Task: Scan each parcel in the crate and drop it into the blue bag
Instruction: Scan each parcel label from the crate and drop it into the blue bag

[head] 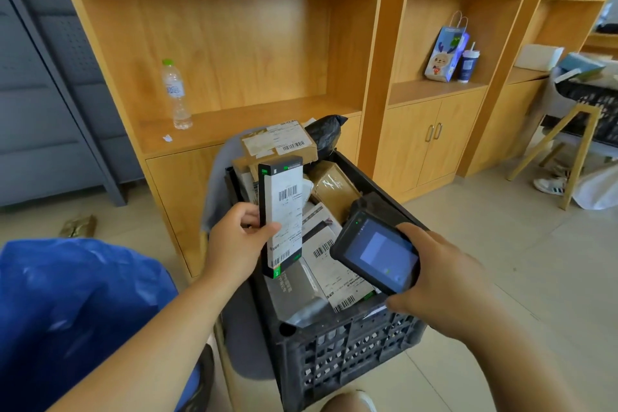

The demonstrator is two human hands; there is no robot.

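Observation:
My left hand [237, 241] grips a tall narrow box parcel [282, 211], upright above the crate, its white barcode label facing me. To its right, my right hand [434, 273] holds a black handheld scanner [376, 252] with the lit screen facing up and its front end aimed toward the parcel. Below both sits the black plastic crate [351, 351], filled with several parcels: brown cartons [277, 144], a black poly bag [326, 132], grey mailers with labels [329, 264]. The blue bag [77, 308] stands open at lower left.
The crate rests on a grey chair [220, 177] in front of a wooden shelf unit [234, 43] holding a water bottle [175, 95]. A small packet [78, 225] lies on the floor at left. A wooden stool and another person's shoe [550, 185] are at right.

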